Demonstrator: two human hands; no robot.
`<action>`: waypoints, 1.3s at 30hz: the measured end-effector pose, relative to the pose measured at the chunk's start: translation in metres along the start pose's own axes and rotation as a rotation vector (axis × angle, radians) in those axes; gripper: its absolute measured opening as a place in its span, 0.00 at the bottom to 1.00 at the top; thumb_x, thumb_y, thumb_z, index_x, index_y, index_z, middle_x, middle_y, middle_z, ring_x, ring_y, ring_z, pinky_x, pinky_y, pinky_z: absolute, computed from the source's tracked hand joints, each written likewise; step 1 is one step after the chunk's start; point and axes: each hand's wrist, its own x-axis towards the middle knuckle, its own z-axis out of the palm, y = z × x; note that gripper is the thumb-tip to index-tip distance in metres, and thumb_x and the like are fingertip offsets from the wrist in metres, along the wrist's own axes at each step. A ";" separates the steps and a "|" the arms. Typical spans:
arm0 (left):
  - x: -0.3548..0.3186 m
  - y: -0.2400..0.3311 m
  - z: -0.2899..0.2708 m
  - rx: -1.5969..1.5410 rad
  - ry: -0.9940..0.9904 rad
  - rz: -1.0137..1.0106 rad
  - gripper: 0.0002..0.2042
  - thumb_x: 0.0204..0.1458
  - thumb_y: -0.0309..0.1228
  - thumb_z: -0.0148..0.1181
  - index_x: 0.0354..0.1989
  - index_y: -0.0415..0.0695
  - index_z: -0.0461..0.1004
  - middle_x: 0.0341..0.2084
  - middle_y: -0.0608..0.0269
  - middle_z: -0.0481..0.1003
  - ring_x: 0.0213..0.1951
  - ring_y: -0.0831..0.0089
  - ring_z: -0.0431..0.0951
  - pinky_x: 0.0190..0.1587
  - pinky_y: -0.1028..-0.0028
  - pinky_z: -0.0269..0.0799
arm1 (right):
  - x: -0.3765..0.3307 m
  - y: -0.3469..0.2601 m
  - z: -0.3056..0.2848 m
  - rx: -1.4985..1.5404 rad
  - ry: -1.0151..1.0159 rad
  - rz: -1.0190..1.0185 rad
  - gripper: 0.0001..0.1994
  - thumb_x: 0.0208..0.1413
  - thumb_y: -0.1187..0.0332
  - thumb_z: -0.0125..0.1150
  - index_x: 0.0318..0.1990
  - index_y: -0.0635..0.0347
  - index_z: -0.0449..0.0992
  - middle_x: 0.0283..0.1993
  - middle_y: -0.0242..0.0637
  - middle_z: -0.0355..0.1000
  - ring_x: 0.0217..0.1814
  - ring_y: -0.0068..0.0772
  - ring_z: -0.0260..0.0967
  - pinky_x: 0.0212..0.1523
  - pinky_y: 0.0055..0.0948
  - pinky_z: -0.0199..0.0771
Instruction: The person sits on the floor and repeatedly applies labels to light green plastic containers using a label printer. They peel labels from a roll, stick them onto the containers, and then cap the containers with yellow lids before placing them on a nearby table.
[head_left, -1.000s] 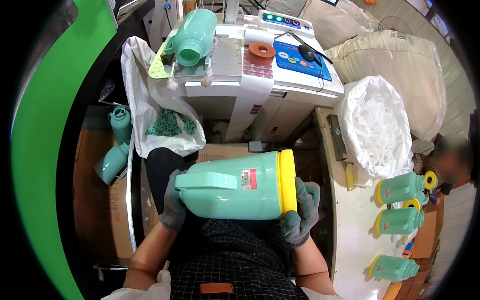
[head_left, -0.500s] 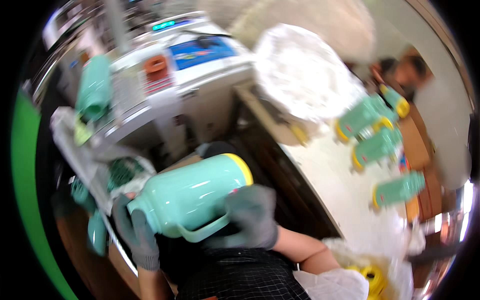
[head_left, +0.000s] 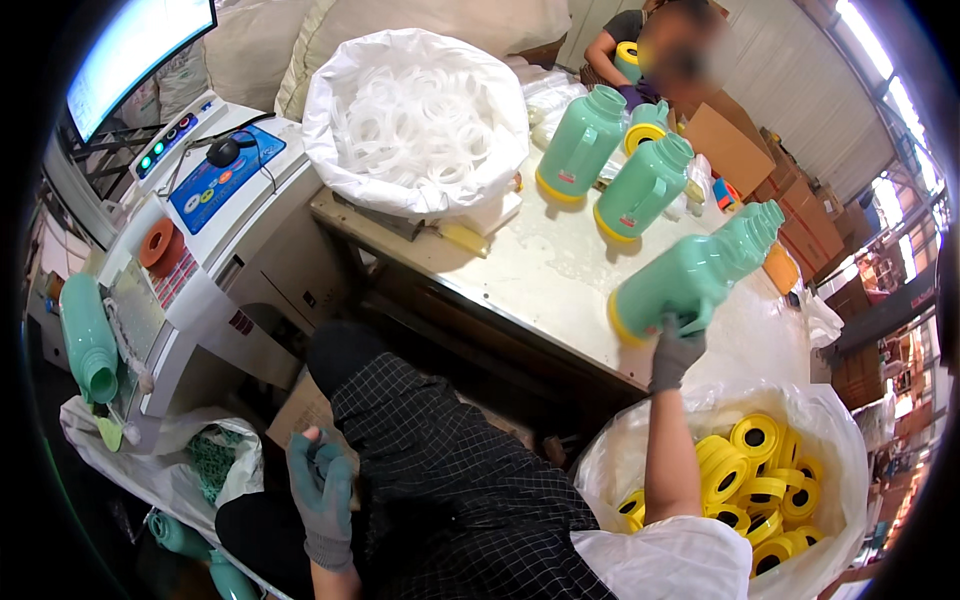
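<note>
Where R hand [head_left: 678,355] grips, jug handle [head_left: 705,316] partly hid.

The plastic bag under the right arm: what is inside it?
Inside the plastic bag, yellow rings lie heaped. The right forearm hides part of it; what lies beneath the heap is covered.

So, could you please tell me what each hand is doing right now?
Left hand: open, loosely curled, holding nothing visible.
Right hand: closed on the handle of a green jug.
</note>
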 end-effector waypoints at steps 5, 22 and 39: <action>-0.017 -0.036 -0.031 -0.068 -0.027 -0.134 0.23 0.65 0.31 0.62 0.68 0.42 0.67 0.46 0.67 0.73 0.44 0.79 0.73 0.49 0.74 0.74 | 0.165 0.147 -0.040 -0.413 0.090 -0.163 0.20 0.56 0.65 0.75 0.53 0.63 0.77 0.45 0.40 0.79 0.41 0.33 0.78 0.41 0.39 0.84; -0.203 -0.272 -0.383 0.550 1.866 -0.457 0.48 0.51 0.56 0.74 0.71 0.30 0.64 0.70 0.34 0.66 0.70 0.39 0.67 0.73 0.54 0.63 | -0.218 -0.118 0.177 -0.066 -1.143 -0.808 0.24 0.67 0.69 0.67 0.66 0.66 0.70 0.64 0.48 0.71 0.66 0.51 0.69 0.70 0.48 0.69; -0.180 -0.095 -0.284 0.515 1.311 0.061 0.19 0.67 0.37 0.61 0.57 0.33 0.76 0.51 0.45 0.81 0.52 0.50 0.79 0.57 0.58 0.73 | -0.472 -0.309 0.215 0.700 -2.101 0.526 0.31 0.65 0.65 0.69 0.71 0.61 0.64 0.63 0.40 0.71 0.58 0.34 0.73 0.59 0.36 0.77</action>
